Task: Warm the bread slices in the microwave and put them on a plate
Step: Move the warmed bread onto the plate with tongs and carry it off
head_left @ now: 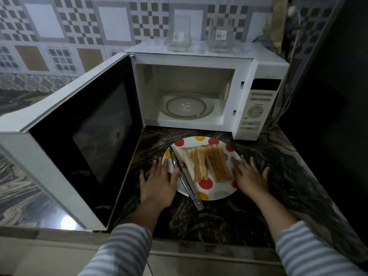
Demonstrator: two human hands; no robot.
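A white plate [216,193] with red, yellow and purple dots sits on the dark counter in front of the microwave [245,76]. Several bread slices [207,163] lean in a row across the plate. Metal tongs [186,180] lie along the plate's left side, their handle past the front rim. My left hand [158,182] rests flat at the plate's left edge, fingers spread, touching the rim. At the right edge my right hand [250,176] lies flat with fingers apart. The microwave's door [83,140] is swung wide open to the left; inside, the glass turntable [188,106] holds nothing.
Two clear glass containers [179,33] stand on top of the microwave. The control panel [256,108] is on its right side. A patterned tile wall [79,26] runs behind. The marbled counter [288,176] extends right toward a dark wall; its front edge is near me.
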